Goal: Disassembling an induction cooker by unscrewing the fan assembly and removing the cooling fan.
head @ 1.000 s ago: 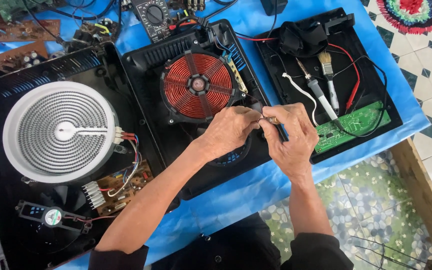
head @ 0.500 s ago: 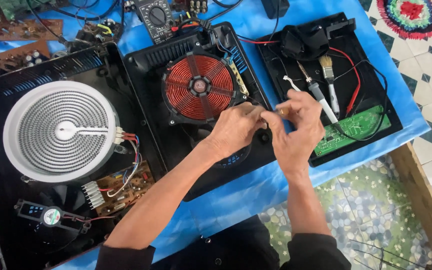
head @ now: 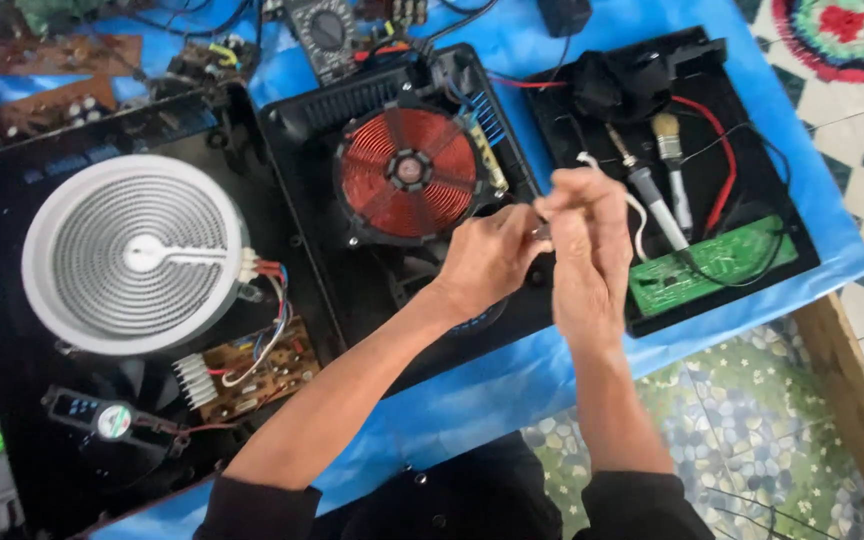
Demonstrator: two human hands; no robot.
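Your left hand (head: 492, 262) and right hand (head: 582, 240) are pressed together over the near right corner of the open black induction cooker base (head: 352, 260). Fingertips of both pinch one small grey metallic part (head: 542, 232); what it is, too small to tell. Both hands are closed on it, thumbs touching.

The part sits just right of the round copper-red induction coil (head: 408, 172), above the cooker's dark housing.

Left in the scene: large white ribbed round heating plate (head: 134, 252) on a second black base, with a brown circuit board with coloured wires (head: 252, 370) just near it. A small black fan with round sticker (head: 102, 418) lies nearer still.

Right: black plastic tray-like cover (head: 752, 130) holding a green circuit board (head: 712, 265), a soldering iron with grey handle (head: 647, 200) and a small bristle brush (head: 670, 150), side by side. Red wire (head: 722, 150) curves past them.

Far: black multimeter (head: 324, 35). Everything rests on blue plastic sheeting (head: 492, 385).
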